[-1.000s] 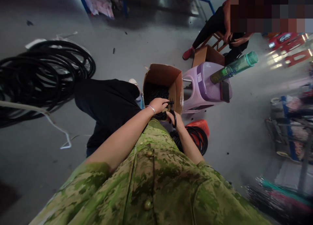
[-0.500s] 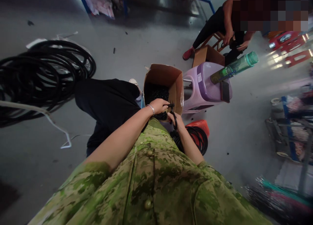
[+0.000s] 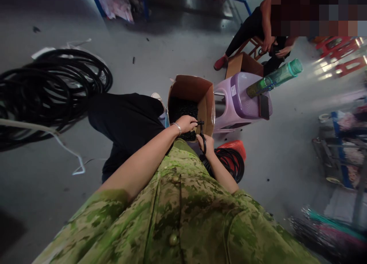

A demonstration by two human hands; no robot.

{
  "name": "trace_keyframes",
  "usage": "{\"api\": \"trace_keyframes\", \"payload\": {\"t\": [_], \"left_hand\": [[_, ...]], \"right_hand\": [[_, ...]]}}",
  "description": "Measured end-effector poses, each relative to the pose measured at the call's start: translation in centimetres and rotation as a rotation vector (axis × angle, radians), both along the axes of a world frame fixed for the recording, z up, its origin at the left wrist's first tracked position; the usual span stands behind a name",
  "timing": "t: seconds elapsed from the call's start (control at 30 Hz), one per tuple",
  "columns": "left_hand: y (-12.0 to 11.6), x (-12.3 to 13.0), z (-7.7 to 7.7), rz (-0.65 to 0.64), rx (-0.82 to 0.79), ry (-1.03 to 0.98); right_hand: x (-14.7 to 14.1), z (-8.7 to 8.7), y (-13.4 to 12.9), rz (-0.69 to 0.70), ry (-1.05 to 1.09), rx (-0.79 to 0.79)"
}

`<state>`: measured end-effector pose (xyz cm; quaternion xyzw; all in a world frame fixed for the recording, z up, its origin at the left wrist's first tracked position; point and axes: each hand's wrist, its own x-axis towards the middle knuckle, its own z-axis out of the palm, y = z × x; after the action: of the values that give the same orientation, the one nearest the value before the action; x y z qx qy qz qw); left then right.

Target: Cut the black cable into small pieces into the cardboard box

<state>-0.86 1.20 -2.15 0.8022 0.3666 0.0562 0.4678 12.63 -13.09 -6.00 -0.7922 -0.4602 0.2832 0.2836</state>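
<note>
An open cardboard box (image 3: 206, 99) stands between my legs and a purple stool, with many small black pieces (image 3: 185, 108) inside. Over its near part, my left hand (image 3: 185, 124) pinches a short black piece (image 3: 200, 123). Black-handled scissors (image 3: 204, 143) are in my right hand (image 3: 208, 144), which is closed round the handles at the box's near right corner. The scissor blades meet the black piece just right of my left fingertips. Whether they are fully closed is too small to tell.
Coiled black tubing (image 3: 71, 80) lies at left, another coil (image 3: 236, 164) by a red bag (image 3: 237, 147). The purple stool (image 3: 246, 103) bears a green bottle (image 3: 275, 79) and a phone (image 3: 263, 107). A seated person (image 3: 252, 30) works behind another box (image 3: 241, 65).
The scissor blades look closer together at the black piece, and the handles in my right hand have shifted slightly. My left hand keeps its place.
</note>
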Motion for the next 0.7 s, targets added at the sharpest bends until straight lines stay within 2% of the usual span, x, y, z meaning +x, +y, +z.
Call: {"api": "trace_keyframes", "payload": {"t": [0.2, 0.37, 0.47, 0.7], "left_hand": [[0.0, 0.3, 0.1, 0.084, -0.031, 0.143], [0.1, 0.4, -0.2, 0.117, 0.035, 0.184], [0.1, 0.3, -0.1, 0.080, 0.091, 0.195], [0.0, 0.0, 0.7, -0.101, 0.065, 0.185]], "right_hand": [[-0.6, -0.7, 0.3, -0.025, -0.030, -0.008], [-0.6, -0.8, 0.5, 0.001, -0.050, -0.063], [-0.3, -0.6, 0.7, 0.012, -0.001, -0.106], [0.6, 0.1, 0.9, 0.013, 0.360, -0.181]]}}
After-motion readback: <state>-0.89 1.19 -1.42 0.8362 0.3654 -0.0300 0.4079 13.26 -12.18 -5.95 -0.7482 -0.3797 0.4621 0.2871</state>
